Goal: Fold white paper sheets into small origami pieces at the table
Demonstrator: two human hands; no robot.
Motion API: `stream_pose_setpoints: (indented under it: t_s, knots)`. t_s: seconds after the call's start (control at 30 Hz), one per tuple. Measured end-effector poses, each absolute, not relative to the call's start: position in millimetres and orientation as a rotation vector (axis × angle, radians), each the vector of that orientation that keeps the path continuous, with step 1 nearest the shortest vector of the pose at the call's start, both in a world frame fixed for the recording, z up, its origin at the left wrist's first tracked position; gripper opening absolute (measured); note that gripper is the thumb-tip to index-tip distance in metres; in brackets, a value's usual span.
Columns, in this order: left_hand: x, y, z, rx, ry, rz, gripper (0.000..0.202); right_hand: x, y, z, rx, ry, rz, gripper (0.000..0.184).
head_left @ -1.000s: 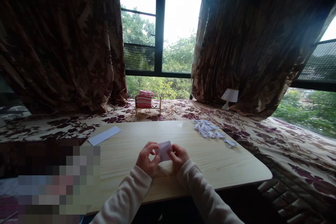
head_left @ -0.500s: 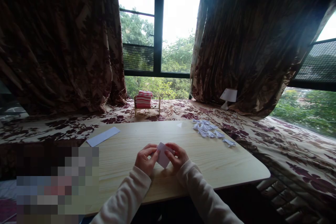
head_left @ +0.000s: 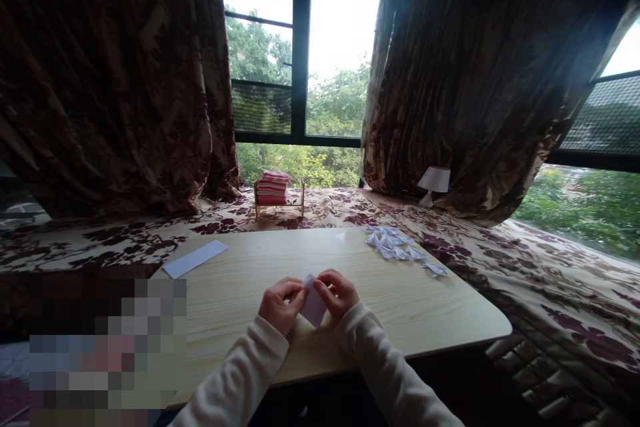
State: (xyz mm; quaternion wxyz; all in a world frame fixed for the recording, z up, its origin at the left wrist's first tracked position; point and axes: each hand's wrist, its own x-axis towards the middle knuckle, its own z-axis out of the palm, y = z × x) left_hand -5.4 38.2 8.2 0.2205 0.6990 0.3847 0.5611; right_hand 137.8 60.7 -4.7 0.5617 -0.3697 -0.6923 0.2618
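Between both hands, over the near part of the table, is a small folded piece of white paper (head_left: 314,309), its lower corner pointing toward me. My left hand (head_left: 283,303) pinches its left side between thumb and fingers. On the right side, my right hand (head_left: 340,293) grips the paper with the thumb across its front. The fingers behind the paper are partly hidden. At the table's far right lies a cluster of folded white paper pieces (head_left: 393,244), one of them a little apart. A white paper strip or stack (head_left: 195,259) rests at the far left.
The pale wooden table (head_left: 240,347) has a rounded right corner. Beyond it, a floral cover (head_left: 330,207) carries a small rack with folded red-and-white cloths (head_left: 273,187) and a small white lamp (head_left: 434,180). Dark patterned curtains frame the window. The lower left is pixelated.
The paper between my hands has turned and tilted, showing a narrower face with its lower corner slightly nearer me. My left fingers have shifted a little up and right along its edge.
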Motion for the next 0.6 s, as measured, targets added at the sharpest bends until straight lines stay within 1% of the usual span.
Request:
stream_pose_setpoints:
  t_s: [0.47,0.6]
  knots:
    - [-0.7,32.6,12.3,1.965,1.066,1.522,0.016,138.9,66.2,-19.2,-0.916,-1.588,0.573,0.016]
    - [0.0,33.5,10.0,1.920,1.085,1.526,0.010,140.0,63.7,-14.9,-0.897,-1.622,0.541,0.016]
